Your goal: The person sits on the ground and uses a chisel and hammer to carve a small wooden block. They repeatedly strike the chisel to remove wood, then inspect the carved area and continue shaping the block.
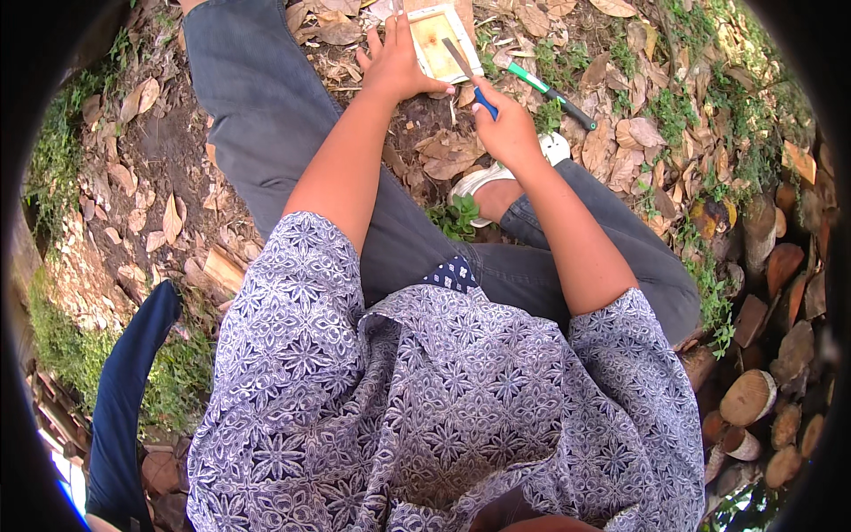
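Observation:
My right hand (510,129) is closed round the blue handle of a chisel (459,58), its metal blade pointing up and left over a shallow square wooden tray (463,78). The tray has a pale rim and a yellowish recess with a darker stain. My left hand (394,66) lies at the tray's left side, fingers spread, thumb stretched toward the near edge. A thin metallic piece (397,7) shows just beyond its fingertips, cut off by the picture's top. A hammer (551,92) with a green and black handle lies on the ground to the right.
Dry leaves (448,155), soil and small green plants cover the ground. My outstretched legs flank the work, with a white shoe (483,182) near my right hand. Cut logs (747,396) are piled at the right. Someone's dark blue clothed limb (133,381) shows at the lower left.

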`<action>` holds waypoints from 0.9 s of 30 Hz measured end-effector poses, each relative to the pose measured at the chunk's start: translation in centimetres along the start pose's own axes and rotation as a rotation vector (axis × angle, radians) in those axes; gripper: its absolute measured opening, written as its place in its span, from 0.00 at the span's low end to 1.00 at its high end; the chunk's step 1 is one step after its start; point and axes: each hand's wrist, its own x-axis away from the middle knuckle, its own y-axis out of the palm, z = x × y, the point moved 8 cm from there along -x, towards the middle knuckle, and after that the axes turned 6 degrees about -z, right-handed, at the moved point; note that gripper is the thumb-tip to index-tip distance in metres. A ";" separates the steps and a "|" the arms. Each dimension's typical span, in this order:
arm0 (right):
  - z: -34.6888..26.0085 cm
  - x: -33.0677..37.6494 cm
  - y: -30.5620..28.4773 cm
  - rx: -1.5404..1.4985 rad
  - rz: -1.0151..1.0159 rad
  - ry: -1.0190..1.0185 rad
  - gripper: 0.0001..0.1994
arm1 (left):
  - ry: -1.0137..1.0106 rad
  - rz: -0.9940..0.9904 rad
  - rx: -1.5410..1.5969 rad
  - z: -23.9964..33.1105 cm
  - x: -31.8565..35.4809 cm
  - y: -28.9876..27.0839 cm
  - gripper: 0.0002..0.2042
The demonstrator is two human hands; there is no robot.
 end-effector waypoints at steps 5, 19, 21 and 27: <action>-0.2 0.1 -0.6 0.023 0.013 0.035 0.25 | -0.131 -0.195 0.011 1.9 -0.1 -1.9 0.74; -0.7 -1.6 -0.8 0.018 0.000 0.087 0.25 | -0.135 -0.220 0.032 2.6 0.5 -2.6 0.75; -0.6 -1.4 -0.4 0.026 -0.012 0.069 0.25 | -0.154 -0.219 0.013 1.9 0.7 -2.7 0.75; -0.7 -1.5 -1.2 0.015 -0.048 0.065 0.25 | -0.167 -0.226 -0.002 1.7 0.5 -2.4 0.76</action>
